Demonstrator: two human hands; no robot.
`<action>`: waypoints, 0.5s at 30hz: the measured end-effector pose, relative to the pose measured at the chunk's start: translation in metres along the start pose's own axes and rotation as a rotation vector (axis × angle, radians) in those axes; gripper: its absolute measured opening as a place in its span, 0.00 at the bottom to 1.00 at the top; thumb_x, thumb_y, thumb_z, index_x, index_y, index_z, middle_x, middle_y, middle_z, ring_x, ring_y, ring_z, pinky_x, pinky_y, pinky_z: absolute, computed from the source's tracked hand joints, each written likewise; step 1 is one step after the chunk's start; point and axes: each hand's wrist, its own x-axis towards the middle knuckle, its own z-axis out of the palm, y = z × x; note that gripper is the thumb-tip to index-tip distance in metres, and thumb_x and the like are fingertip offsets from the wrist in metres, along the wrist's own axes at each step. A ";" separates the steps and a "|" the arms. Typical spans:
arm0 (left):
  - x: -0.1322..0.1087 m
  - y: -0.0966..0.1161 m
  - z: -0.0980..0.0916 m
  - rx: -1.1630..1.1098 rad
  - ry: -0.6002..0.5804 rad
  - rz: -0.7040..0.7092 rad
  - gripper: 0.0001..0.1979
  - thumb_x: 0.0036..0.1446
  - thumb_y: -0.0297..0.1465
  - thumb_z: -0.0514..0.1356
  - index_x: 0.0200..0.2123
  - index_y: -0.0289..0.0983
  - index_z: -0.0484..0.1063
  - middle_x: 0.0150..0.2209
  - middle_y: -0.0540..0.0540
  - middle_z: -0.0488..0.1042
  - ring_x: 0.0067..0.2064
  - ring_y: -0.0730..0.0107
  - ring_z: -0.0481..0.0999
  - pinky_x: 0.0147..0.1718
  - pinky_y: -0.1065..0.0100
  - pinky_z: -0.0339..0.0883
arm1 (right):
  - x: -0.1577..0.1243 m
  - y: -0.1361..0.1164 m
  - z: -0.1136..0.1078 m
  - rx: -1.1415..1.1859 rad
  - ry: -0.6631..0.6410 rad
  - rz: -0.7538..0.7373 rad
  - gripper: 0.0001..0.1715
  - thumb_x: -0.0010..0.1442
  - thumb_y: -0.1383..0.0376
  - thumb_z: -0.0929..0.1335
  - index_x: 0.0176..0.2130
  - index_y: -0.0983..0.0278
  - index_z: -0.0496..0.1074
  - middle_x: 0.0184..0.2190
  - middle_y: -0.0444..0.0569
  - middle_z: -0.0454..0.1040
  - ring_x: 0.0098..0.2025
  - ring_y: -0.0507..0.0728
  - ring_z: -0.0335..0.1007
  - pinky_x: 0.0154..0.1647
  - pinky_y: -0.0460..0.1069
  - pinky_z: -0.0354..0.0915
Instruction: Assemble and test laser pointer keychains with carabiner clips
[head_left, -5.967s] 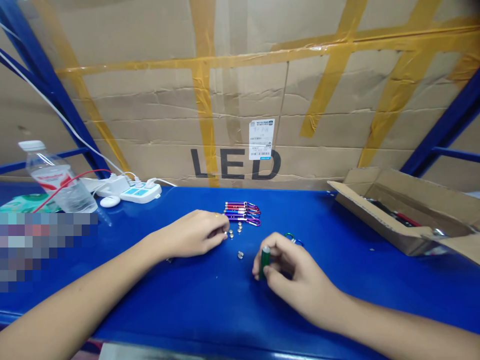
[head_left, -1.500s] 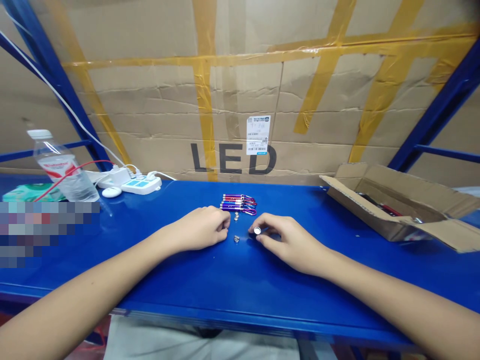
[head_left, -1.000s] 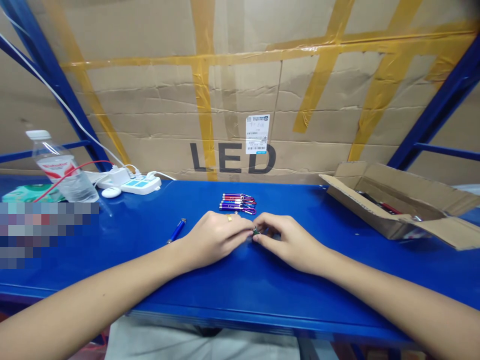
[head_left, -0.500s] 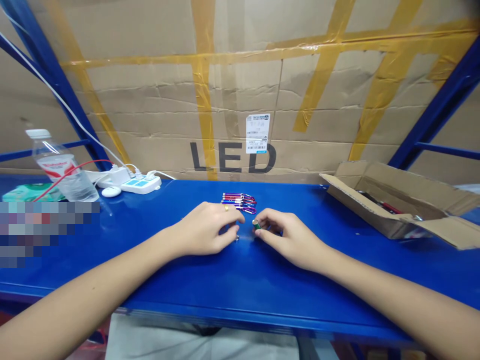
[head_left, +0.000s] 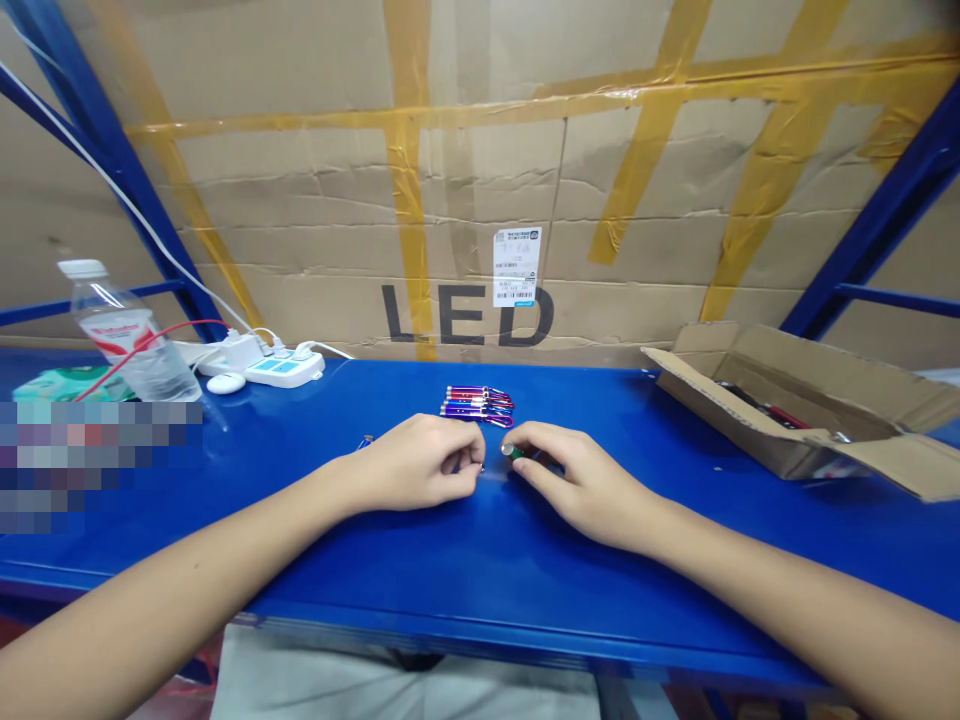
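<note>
My left hand (head_left: 431, 462) is closed in a pinch over the table. A tiny shiny metal piece (head_left: 482, 468) shows at its fingertips, too small to name. Facing it, my right hand (head_left: 574, 470) grips a short green cylinder (head_left: 514, 453) with a silver end between thumb and index finger. The cylinder's silver end points toward the left hand; the two hands are slightly apart. Just beyond them lies a row of several slim purple and red metal penlights (head_left: 469, 405) with carabiner clips. Behind my left wrist, a small blue object (head_left: 365, 442) is partly hidden.
An open cardboard box (head_left: 742, 430) with slim items inside stands at the right of the blue table (head_left: 480, 570). At the left are a water bottle (head_left: 127, 335), a white power strip (head_left: 281, 368) with cables and a green packet (head_left: 71, 384). A large carton stands behind.
My left fingers have closed on the small metal piece that lay below them on the table. In my right hand, the green cylinder has tilted so its silver end faces left more.
</note>
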 end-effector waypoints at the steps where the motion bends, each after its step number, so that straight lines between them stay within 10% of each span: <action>1: 0.000 0.001 0.002 -0.065 0.067 -0.001 0.03 0.54 0.24 0.57 0.32 0.36 0.69 0.26 0.53 0.71 0.26 0.77 0.69 0.27 0.75 0.62 | 0.000 0.000 0.000 -0.004 0.000 -0.009 0.08 0.64 0.70 0.63 0.42 0.62 0.71 0.41 0.48 0.76 0.43 0.55 0.71 0.46 0.50 0.65; 6: 0.002 0.005 0.018 -0.196 0.348 0.049 0.03 0.54 0.25 0.57 0.34 0.35 0.68 0.26 0.52 0.70 0.26 0.77 0.69 0.27 0.75 0.64 | 0.000 -0.001 0.002 0.000 -0.012 -0.049 0.10 0.65 0.70 0.63 0.44 0.62 0.72 0.42 0.50 0.75 0.45 0.56 0.70 0.48 0.51 0.65; 15: 0.003 0.003 0.022 -0.131 0.363 0.082 0.04 0.54 0.23 0.57 0.34 0.35 0.68 0.26 0.53 0.69 0.26 0.79 0.68 0.27 0.76 0.64 | 0.000 0.001 0.002 0.029 0.003 -0.077 0.12 0.67 0.70 0.61 0.45 0.63 0.72 0.42 0.52 0.74 0.45 0.56 0.69 0.47 0.52 0.65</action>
